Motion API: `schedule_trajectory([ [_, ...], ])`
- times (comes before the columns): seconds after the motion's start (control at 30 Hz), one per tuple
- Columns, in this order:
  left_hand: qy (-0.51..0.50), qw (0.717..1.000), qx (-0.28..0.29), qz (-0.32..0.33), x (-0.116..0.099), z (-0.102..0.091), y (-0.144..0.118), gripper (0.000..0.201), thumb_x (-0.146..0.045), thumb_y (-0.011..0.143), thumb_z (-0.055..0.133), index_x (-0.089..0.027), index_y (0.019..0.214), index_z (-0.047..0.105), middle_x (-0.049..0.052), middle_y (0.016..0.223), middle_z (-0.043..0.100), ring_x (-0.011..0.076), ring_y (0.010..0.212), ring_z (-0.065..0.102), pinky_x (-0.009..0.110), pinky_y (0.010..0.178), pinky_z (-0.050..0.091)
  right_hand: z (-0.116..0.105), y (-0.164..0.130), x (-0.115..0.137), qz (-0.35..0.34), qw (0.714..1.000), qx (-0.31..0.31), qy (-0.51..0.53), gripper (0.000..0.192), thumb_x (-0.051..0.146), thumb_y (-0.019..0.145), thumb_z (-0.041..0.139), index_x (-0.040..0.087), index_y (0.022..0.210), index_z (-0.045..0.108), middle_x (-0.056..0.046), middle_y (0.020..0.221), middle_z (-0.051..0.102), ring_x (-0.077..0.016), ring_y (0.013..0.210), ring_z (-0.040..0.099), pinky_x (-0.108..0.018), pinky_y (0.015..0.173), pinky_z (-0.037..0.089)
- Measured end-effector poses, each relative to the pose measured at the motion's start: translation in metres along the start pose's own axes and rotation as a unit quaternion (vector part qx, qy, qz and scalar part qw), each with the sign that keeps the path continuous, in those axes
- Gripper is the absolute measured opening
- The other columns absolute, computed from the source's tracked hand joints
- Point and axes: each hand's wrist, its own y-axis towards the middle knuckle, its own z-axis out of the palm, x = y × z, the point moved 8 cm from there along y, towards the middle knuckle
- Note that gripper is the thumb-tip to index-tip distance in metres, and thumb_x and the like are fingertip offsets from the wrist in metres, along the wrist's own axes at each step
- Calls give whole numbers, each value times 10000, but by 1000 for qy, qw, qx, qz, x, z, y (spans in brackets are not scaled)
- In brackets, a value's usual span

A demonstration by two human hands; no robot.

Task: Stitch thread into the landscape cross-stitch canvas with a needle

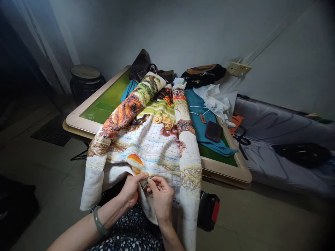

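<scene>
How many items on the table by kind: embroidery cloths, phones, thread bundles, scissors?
Embroidery cloth: 1, pinched by left hand and right hand
Phone: 1
Yellow thread bundle: 1
Scissors: 1, at the table edge
Total: 4

Both hands (146, 193) seemingly pinched together
</scene>
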Motion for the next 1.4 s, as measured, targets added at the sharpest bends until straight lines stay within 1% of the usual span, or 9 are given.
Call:
schedule_trajectory([
  [0.13, 8, 999, 19, -27, 2, 4, -4, 224, -258, 566, 793, -88, 671, 692, 66, 662, 702, 160, 573, 603, 299, 619, 469, -3, 5, 9, -18, 1000, -8, -2, 246, 372, 747, 673, 149, 840, 626, -2, 584, 604, -137, 474, 558, -244, 463, 476],
  [0.27, -4, 999, 39, 8, -3, 6, -5, 319, -259, 568, 807, -96, 827, 715, 100, 827, 737, 237, 826, 661, 339, 797, 476, -1, 9, 39, -138, 980, 24, -143, 207, 326, 825, 597, 170, 933, 680, -46, 722, 639, -172, 630, 599, -282, 585, 494],
  [0.4, -18, 998, 57, 27, -5, 6, -4, 437, -235, 570, 811, -109, 973, 698, 115, 979, 729, 262, 1001, 630, 367, 928, 433, 2, 9, 57, -204, 959, 46, -191, 160, 280, 852, 552, 190, 791, 670, -46, 790, 604, -175, 737, 584, -274, 654, 476],
  [0.67, -6, 997, 56, 43, -10, 8, -5, 498, -219, 556, 812, -101, 1024, 690, 131, 991, 729, 282, 980, 644, 394, 944, 427, -9, 22, 42, -100, 993, 29, -47, 210, 369, 903, 479, 187, 807, 521, -13, 708, 626, -132, 590, 584, -251, 601, 489],
  [0.8, -5, 997, 59, 51, -11, 9, -6, 552, -208, 547, 812, -108, 1073, 673, 128, 1004, 726, 289, 1005, 636, 401, 953, 421, -13, 27, 32, -75, 997, 35, -11, 179, 347, 847, 567, 169, 870, 577, -6, 726, 606, -117, 591, 544, -232, 579, 470],
  [1.0, 2, 997, 50, 62, -12, 6, -5, 546, -199, 557, 801, -117, 1079, 665, 115, 997, 727, 288, 1061, 611, 390, 974, 407, -30, 29, 25, -45, 996, -9, 77, 263, 359, 791, 632, 141, 936, 660, -18, 725, 593, -109, 579, 484, -234, 549, 431],
  [1.1, -5, 996, 48, 69, -14, 6, -6, 544, -189, 546, 805, -117, 1068, 668, 115, 996, 726, 281, 1053, 613, 380, 970, 410, -30, 25, 25, -29, 998, 19, 59, 274, 361, 768, 657, 140, 925, 694, -47, 774, 638, -106, 563, 477, -230, 520, 429],
  [1.27, 2, 997, 52, 62, -11, 6, -6, 485, -181, 563, 780, -112, 1030, 672, 112, 1018, 719, 271, 1014, 628, 362, 920, 442, -15, 13, 21, 10, 993, 115, -14, 203, 335, 707, 700, 150, 785, 728, -29, 626, 629, -120, 510, 483, -220, 443, 405],
  [1.4, 2, 997, 47, 60, -11, 6, -6, 478, -176, 552, 780, -107, 1012, 674, 112, 981, 725, 270, 1001, 634, 357, 909, 451, -7, 8, 22, 1, 990, 134, -35, 172, 311, 719, 674, 158, 771, 732, -25, 605, 626, -128, 519, 497, -219, 441, 404],
])
